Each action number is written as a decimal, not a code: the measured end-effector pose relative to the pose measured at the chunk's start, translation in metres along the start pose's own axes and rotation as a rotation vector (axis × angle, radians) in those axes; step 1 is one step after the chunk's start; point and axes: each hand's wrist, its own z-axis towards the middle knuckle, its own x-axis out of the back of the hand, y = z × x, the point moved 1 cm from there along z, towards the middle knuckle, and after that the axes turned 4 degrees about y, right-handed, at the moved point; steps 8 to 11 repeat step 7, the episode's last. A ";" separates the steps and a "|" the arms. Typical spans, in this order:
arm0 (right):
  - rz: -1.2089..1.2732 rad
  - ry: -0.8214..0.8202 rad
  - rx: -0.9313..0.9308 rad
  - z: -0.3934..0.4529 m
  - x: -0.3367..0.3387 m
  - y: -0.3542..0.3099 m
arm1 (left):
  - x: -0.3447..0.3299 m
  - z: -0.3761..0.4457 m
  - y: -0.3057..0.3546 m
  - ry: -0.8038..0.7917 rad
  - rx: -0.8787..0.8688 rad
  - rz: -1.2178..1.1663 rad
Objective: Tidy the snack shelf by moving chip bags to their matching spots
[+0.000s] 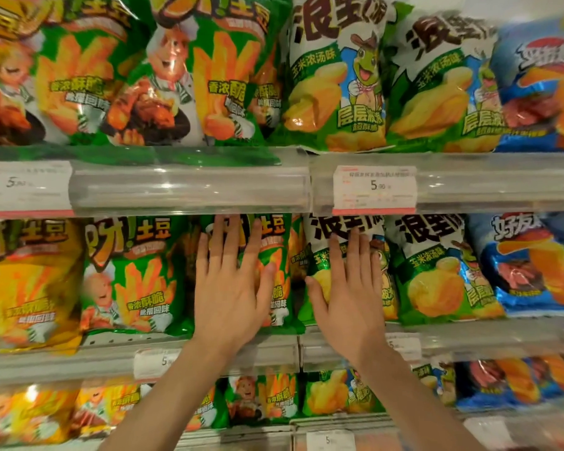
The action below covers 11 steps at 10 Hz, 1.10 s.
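Both forearms come in from the bottom edge, elbows cut off. Left hand point(232, 284) flat, fingers straight and spread, pressing on the green fries bag point(275, 255) on the middle shelf point(189, 353); the hand hides most of that bag's front. Right hand point(349, 288) also flat with straight fingers, resting on the green-and-white frog bag point(319, 255) just beside it; artwork mostly covered. Neither hand is curled round anything.

Middle shelf count, left to right: 1 yellow fries bag point(30, 284) (cut off at left edge), 2 green fries bags, 2 frog bags, 1 blue bag point(528, 262) (cut off right). A narrow orange-green bag shows in the gap between the hands, mostly hidden.

Bottom shelf: bags small, blurred, partly behind the arms; cannot count reliably.

Top shelf: 2 green fries bags, 2 frog bags, 1 blue bag, yellow bag clipped at left; tops cropped. Price tag point(374, 188) reads 5.90, the other tags are blurred.
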 end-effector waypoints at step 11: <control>0.294 0.045 -0.081 -0.013 0.062 -0.013 | 0.043 -0.001 0.003 -0.020 0.065 -0.246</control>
